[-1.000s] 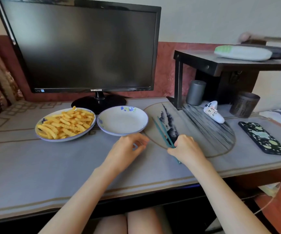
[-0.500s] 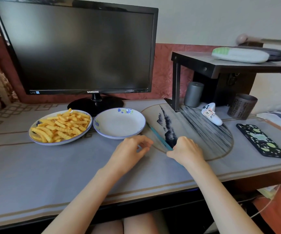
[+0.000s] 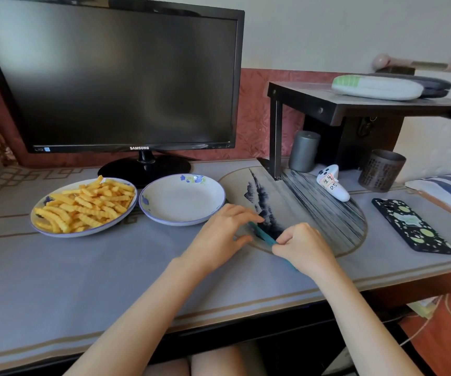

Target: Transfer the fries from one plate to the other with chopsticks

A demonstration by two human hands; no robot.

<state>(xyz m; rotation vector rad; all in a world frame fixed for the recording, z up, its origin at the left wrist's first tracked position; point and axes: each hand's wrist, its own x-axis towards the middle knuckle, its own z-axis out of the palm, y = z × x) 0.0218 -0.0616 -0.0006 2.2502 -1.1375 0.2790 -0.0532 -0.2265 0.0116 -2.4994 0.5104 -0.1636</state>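
Note:
A pile of crinkle-cut fries [image 3: 86,206] fills the left plate [image 3: 40,226] on the desk. Right beside it stands an empty white plate [image 3: 182,199] with blue flowers on its rim. Teal chopsticks [image 3: 262,234] lie low over the round mat [image 3: 327,213], just right of the empty plate. My right hand [image 3: 304,248] is closed on their rear end. My left hand [image 3: 224,232] has its fingertips on their front part, which it hides.
A black monitor [image 3: 116,77] stands behind the plates. A dark shelf [image 3: 354,104] rises at the right, with a grey cylinder [image 3: 304,150], a white controller [image 3: 333,183] and a dark cup [image 3: 381,170] beneath it. A phone [image 3: 411,226] lies at the far right.
My left hand slid right to the chopsticks and now touches them. My right hand stayed clamped on their end, and less of the chopsticks shows.

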